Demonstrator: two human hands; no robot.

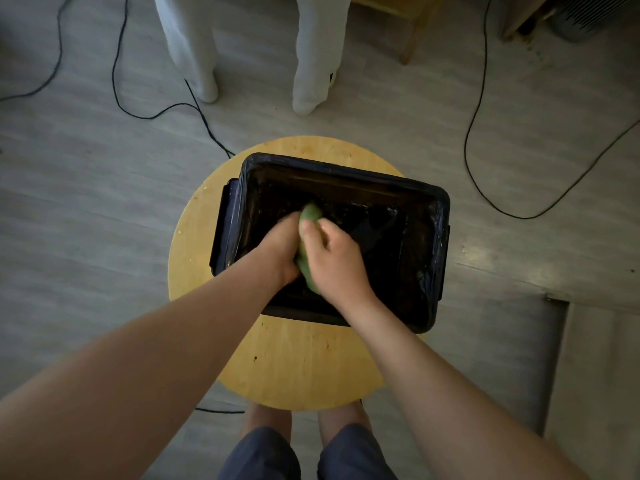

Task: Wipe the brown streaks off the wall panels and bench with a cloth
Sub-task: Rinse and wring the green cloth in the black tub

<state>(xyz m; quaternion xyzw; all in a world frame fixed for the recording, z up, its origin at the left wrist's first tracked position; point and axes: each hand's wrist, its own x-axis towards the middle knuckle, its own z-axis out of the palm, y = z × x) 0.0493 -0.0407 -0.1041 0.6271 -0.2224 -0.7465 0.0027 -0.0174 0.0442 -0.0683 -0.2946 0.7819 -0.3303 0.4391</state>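
1. The left grip (281, 244) and the right grip (335, 258) are both closed around a rolled green cloth (309, 213). The fingers curl round it from opposite sides, and the two hands almost touch.
2. One rounded end of the cloth pokes out beyond the knuckles. A strip of green also shows between the wrists, on the near side.
3. Directly below the grip sits a black rectangular plastic tub (346, 178), lined with a shiny dark plastic bag that folds over its rim. The hands hang inside its left half. The bottom is too dark to make out, apart from a few glints.
4. The tub rests on a round yellow wooden desk (304, 368), pushed towards the side away from the person, with bare wood showing on the near side.
5. Under the near edge of the desk are the person's bare knees in dark blue shorts (263, 455).
6. Around it lies a grey plank floor (86, 202), crossed by thin black cables (485, 181) on both sides.
7. Well beyond the grip stand another person's legs in white trousers (194, 46), with a wooden furniture leg (412, 39) to their right.
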